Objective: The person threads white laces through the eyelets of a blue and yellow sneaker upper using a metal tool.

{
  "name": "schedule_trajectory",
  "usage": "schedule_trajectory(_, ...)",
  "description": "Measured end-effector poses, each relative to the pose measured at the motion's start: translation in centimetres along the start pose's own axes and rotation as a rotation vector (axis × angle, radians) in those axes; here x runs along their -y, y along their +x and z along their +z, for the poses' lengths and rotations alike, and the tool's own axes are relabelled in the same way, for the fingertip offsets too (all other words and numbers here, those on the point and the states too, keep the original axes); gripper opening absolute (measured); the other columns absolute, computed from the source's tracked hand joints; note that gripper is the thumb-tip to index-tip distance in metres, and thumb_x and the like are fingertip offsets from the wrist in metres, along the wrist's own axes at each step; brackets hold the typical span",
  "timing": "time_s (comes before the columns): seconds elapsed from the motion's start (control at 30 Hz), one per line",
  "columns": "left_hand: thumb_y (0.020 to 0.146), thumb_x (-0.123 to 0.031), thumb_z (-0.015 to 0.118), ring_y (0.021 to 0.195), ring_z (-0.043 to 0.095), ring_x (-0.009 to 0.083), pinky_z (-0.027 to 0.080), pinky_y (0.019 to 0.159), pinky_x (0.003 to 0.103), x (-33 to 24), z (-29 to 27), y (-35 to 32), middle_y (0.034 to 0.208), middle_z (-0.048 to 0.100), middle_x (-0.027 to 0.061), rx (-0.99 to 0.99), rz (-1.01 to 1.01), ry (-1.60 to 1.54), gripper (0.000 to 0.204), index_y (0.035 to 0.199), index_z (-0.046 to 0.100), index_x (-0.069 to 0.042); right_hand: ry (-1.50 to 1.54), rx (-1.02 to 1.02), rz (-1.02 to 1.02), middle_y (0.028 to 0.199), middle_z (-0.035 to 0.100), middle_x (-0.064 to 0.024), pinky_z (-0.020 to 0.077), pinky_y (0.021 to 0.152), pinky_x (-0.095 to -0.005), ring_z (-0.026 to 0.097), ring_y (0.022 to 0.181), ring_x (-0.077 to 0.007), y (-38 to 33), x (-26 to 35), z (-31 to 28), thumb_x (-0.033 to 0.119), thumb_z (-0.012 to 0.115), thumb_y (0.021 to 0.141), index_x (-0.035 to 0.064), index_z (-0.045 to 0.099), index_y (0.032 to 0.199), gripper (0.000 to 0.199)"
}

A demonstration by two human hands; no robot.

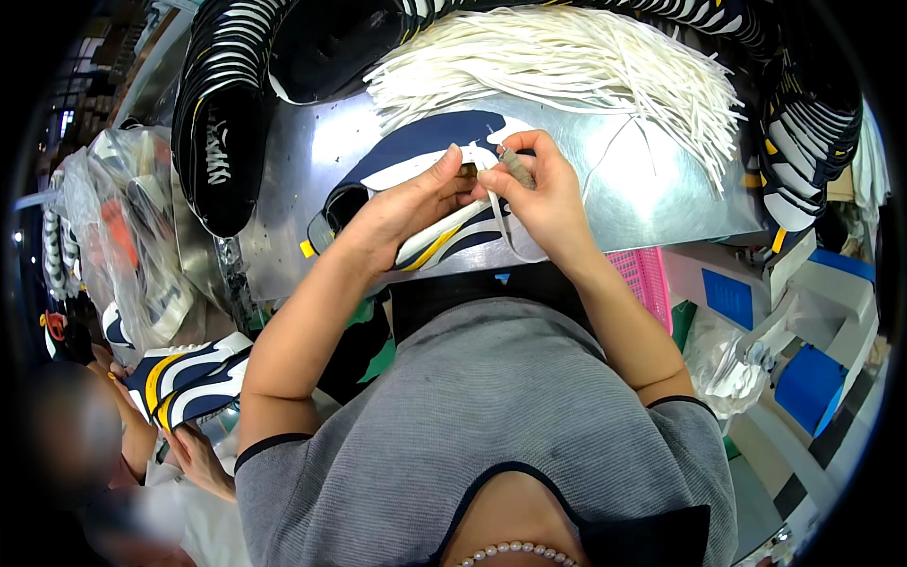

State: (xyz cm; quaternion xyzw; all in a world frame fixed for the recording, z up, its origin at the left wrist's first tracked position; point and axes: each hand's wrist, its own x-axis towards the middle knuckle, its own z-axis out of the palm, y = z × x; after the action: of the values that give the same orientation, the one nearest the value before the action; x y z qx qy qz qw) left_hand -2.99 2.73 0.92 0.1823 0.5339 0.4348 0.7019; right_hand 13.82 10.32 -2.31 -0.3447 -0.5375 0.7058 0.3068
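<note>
A navy, white and yellow shoe upper [416,142] lies on the metal table, its dark collar opening toward the left. My left hand [420,198] is closed on the white edge in the middle of the upper, fingertips partly hidden under the thumb. Pinched in my right hand [548,194] is a small hook tool with a wrapped beige handle [517,167]; its thin metal tip points up over the white toe part. A white shoelace [501,222] hangs from the upper between my hands and loops down near the table edge.
A big pile of white laces [557,61] covers the table's far side. Stacked dark shoe uppers stand at left [227,142] and right [803,142]. Below the table edge is a pink basket [644,283]. At lower left another person's hand [198,458] holds a similar upper [184,383].
</note>
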Motion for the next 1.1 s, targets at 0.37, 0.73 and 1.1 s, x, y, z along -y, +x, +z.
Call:
schedule_trajectory(0.37, 0.097, -0.020, 0.065, 0.090, 0.066, 0.0158, 0.051, 0.086, 0.030, 1.7, 2.5, -1.2, 0.098, 0.070, 0.0082, -0.191, 0.292, -0.043, 0.024, 0.109, 0.067, 0.001, -0.266, 0.077, -0.149, 0.083, 0.073, -0.0123, 0.0523, 0.072, -0.0293, 0.072, 0.078, -0.0192, -1.7, 2.7, -0.5, 0.003, 0.070, 0.087, 0.0015, 0.049, 0.106, 0.028)
schedule_trajectory(0.73, 0.096, -0.017, 0.067, 0.085, 0.066, 0.0119, 0.052, 0.077, 0.026, 2.2, 2.9, -1.4, 0.092, 0.071, 0.0042, -0.325, 0.360, 0.088, 0.018, 0.101, 0.071, -0.001, -0.325, 0.112, -0.054, 0.088, 0.071, -0.0119, 0.0540, 0.073, -0.0301, 0.071, 0.084, -0.0203, -3.8, 4.2, -1.8, 0.010, 0.061, 0.098, -0.0020, 0.056, 0.105, 0.014)
schedule_trajectory(1.1, 0.095, -0.011, 0.068, 0.085, 0.069, 0.0132, 0.054, 0.077, 0.027, 2.2, 3.7, -2.3, 0.096, 0.073, 0.0061, -0.391, 0.662, 0.551, 0.018, 0.105, 0.071, 0.003, -0.441, 0.173, -0.176, 0.078, 0.070, -0.0142, 0.0539, 0.065, -0.0350, 0.071, 0.073, -0.0283, -2.5, 4.5, -2.4, 0.007, 0.063, 0.094, -0.0007, 0.057, 0.098, 0.010)
